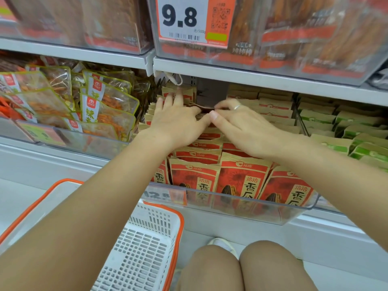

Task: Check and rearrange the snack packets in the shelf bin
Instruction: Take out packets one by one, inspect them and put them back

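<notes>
Bare knees (241, 269) are showing at bottom edge, a white basket (144, 246) sitting just left of them. Both hands are reaching into the clear shelf bin (294, 208) of red packets (241, 177). Left hand (178, 120) is lying flat, fingers straight, on the back rows; right hand (241, 124), beside it, is curling fingers onto a packet top, grip unclear.

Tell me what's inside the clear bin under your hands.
The clear bin holds rows of upright red-and-tan seed packets. The left hand and right hand cover the middle rows; the bottom is hidden.
</notes>
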{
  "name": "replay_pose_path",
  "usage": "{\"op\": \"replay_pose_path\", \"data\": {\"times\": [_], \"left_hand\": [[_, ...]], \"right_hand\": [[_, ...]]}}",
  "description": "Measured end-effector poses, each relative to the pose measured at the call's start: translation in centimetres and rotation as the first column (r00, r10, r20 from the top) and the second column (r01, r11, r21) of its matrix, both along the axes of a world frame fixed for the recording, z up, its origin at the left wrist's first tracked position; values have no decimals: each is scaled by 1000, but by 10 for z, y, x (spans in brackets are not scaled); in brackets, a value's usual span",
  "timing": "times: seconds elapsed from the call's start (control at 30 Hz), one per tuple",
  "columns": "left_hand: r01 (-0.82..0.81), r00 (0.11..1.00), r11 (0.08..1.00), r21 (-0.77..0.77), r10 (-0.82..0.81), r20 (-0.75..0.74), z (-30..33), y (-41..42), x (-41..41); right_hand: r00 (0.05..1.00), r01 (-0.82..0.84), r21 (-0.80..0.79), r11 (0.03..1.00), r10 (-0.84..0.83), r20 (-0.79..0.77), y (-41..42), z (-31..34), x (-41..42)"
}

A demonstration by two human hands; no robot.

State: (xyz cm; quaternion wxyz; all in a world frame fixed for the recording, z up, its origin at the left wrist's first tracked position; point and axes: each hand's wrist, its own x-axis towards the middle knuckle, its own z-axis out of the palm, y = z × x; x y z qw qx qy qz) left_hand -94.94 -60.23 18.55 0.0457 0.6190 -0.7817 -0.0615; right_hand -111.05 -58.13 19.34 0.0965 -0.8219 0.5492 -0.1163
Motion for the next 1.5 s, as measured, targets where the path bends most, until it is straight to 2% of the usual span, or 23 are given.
{"op": "replay_pose_path", "data": {"times": [0.13, 0.3, 0.5, 0.7, 0.73, 0.8, 0.87, 1.0, 1.1, 1.27, 1.4, 1.5], "left_hand": [[17, 980, 986, -168, -50, -192, 3, 24, 7], [-78, 911, 954, -289, -50, -410, 17, 58, 20], [-160, 824, 957, -240, -4, -566, 33, 95, 29], [-94, 685, 984, -154, -48, -727, 43, 124, 21], [-80, 652, 986, -150, -62, -756, 44, 128, 18], [-31, 527, 993, -114, -81, -846, 46, 139, 9], [23, 391, 997, -76, -79, -917, 48, 151, 3], [67, 218, 997, -49, -62, -974, 40, 178, 0], [47, 172, 998, -27, -35, -984, 30, 206, -5], [25, 70, 995, 98, 96, -993, 21, 239, -7], [-9, -12, 989, 150, 150, -989, 20, 259, -7], [-18, -118, 989, 149, 146, -982, 22, 274, -12]], "right_hand": [[998, -6, -36, 999, 9, 65, 26, 12, -3], [999, -16, -71, 997, 18, 35, 54, 32, -4], [994, -40, -117, 992, 51, 97, 96, 69, -7], [986, -84, -95, 992, 96, 133, 137, 107, -8], [982, -88, -70, 994, 99, 163, 142, 111, -9], [957, -103, -6, 995, 101, 272, 154, 120, -12], [903, -143, 58, 988, 106, 415, 168, 129, -15], [743, -259, 172, 951, 82, 665, 195, 137, -31], [677, -246, 165, 955, 48, 735, 207, 122, -45], [531, -141, 171, 975, -71, 844, 226, 79, -36], [312, -41, 204, 978, -182, 932, 240, 49, -19], [198, -87, 289, 953, -267, 943, 255, 36, -10]]}}
